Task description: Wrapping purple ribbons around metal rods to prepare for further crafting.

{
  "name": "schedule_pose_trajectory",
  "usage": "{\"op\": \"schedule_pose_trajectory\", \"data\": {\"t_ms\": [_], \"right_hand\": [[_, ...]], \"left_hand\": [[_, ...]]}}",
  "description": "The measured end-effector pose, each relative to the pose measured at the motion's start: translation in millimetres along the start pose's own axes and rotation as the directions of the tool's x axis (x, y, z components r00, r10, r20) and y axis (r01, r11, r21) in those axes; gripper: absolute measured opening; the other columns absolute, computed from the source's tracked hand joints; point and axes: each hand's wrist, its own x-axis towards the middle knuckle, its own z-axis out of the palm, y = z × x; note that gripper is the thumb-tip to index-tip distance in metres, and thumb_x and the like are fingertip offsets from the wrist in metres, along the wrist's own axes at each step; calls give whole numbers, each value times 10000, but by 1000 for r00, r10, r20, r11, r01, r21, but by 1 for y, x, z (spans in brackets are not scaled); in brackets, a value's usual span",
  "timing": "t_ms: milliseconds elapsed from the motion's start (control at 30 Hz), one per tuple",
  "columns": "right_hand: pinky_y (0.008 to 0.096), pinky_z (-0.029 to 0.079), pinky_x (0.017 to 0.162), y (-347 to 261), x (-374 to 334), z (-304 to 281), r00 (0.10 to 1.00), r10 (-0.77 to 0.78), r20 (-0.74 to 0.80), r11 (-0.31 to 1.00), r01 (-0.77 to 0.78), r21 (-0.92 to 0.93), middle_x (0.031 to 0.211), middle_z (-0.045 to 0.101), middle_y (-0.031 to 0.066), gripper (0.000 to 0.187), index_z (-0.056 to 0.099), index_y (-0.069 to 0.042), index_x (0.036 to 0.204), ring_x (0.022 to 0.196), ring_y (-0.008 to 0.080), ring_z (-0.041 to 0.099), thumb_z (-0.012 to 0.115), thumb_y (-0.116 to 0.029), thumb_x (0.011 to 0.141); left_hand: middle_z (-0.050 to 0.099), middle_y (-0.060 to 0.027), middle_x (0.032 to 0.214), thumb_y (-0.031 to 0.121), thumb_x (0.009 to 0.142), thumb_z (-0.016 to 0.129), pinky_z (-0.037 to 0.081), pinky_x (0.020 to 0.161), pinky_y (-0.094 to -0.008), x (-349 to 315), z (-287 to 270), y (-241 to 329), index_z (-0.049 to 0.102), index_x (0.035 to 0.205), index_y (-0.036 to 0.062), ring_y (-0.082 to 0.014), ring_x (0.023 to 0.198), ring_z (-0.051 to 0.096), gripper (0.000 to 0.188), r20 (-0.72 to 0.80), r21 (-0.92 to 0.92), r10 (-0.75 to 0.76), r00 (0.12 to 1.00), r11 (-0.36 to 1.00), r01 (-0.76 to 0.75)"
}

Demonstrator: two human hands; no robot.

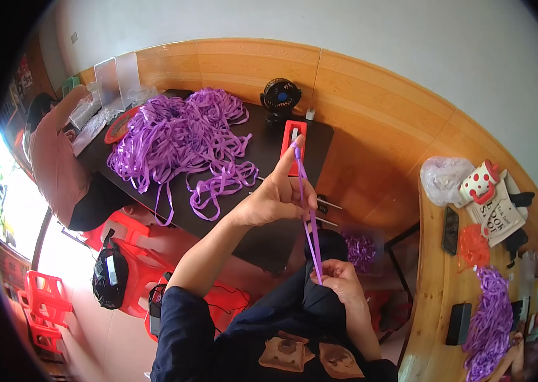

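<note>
A narrow purple ribbon [313, 239] stretches between my two hands over my lap. My left hand [275, 197] has its index finger pointing up, with the ribbon wrapped around the fingertip, while its other fingers curl in beside the strands. Lower down, my right hand [343, 280] pinches the ribbon's bottom end between thumb and fingers. Just beyond my left index finger, a red tool or holder with a pale strip in it [293, 130] lies on the dark table [253, 245]. A large tangled heap of purple ribbons [180, 140] covers the table's left part.
A small black fan [279, 97] stands at the table's back. Below right, a clear bin holds purple pieces [361, 251]. The wooden counter [431, 286] carries a phone [450, 230], a dotted mug [479, 183] and more ribbons [490, 318]. Red stools [135, 280] and another person [59, 159] are left.
</note>
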Motion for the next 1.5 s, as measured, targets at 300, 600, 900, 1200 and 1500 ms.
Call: {"op": "schedule_pose_trajectory", "data": {"t_ms": [300, 600, 900, 1200, 1500], "right_hand": [[320, 556, 817, 1, -6, -8, 999, -23, -38, 999, 23, 22, 896, 673, 143, 224, 619, 71, 967, 829, 203, 670, 587, 132, 754], [261, 526, 790, 21, -33, -24, 992, -35, -125, 998, 40, 38, 904, 674, 108, 224, 626, 56, 975, 814, 147, 648, 666, 86, 757], [299, 473, 824, -51, -54, -31, 615, -742, -267, 613, 460, -643, 1084, 602, 141, 351, 621, 11, 1070, 961, 194, 590, 670, 82, 730], [375, 433, 841, -131, -36, -9, 456, -791, 408, -5, 661, -750, 1245, 537, 181, 208, 709, -105, 875, 1032, 329, 546, 747, -54, 677], [307, 433, 664, -114, -31, -7, 609, -707, 359, 258, 695, -671, 796, 634, 96, 204, 654, -10, 868, 675, 221, 583, 741, 15, 685]], "left_hand": [[619, -139, 877, -166, 796, 567, 529, 676, -287, 6, -8, 0, -35, 1505, 227, -205, 766, 647, 1010, 20, 53, -65, 998, 997, 63], [634, -81, 774, -95, 826, 612, 518, 571, -228, 17, 4, -18, 331, 1423, 26, -126, 661, 622, 671, -112, 137, -56, 992, 988, 71], [629, -60, 761, -69, 810, 657, 493, 556, -218, 7, 64, -32, 359, 1410, 18, -111, 630, 616, 676, 193, 47, -400, 896, 916, 399], [665, -86, 787, -34, 804, 677, 484, 529, -204, 0, 83, -27, 448, 1340, 5, -128, 664, 648, 584, 253, 136, -518, 817, 855, 500], [655, -152, 806, -48, 832, 642, 517, 546, -251, -29, 66, -46, 455, 1267, -79, -214, 705, 665, 475, -7, -203, -546, 838, 821, 533]]}}
